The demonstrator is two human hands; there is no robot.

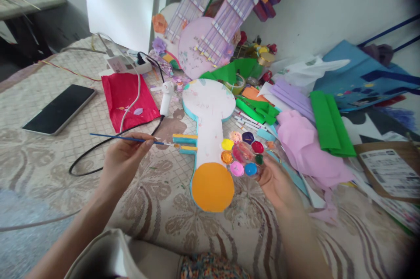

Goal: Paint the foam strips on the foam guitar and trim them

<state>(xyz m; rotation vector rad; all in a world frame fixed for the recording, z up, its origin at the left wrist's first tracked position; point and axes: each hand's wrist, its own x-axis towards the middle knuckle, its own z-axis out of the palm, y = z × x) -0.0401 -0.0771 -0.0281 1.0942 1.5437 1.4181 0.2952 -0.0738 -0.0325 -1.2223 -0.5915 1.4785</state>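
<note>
A blue-handled paintbrush (144, 140) is pinched in my left hand (126, 154), its tip at the lower of two small prongs on a key-shaped cutout (210, 130). Orange paint covers the cutout's round near end and the prongs' tops; its shaft and wide far end are white, with light blue side edges. My right hand (275, 178) grips a flower-shaped paint palette (243, 152) just right of the shaft. Its wells hold yellow, orange, pink, blue, green, red, dark purple and pale peach paint, around a smeared reddish middle.
A phone (61, 109), red crepe paper (129, 100) and a white glue gun (166, 99) with a looping black cord lie left. Pink paper (306, 148), green sheets (330, 123) and a blue bag (357, 75) crowd the right. Decorated lilac instrument shapes (200, 45) stand behind.
</note>
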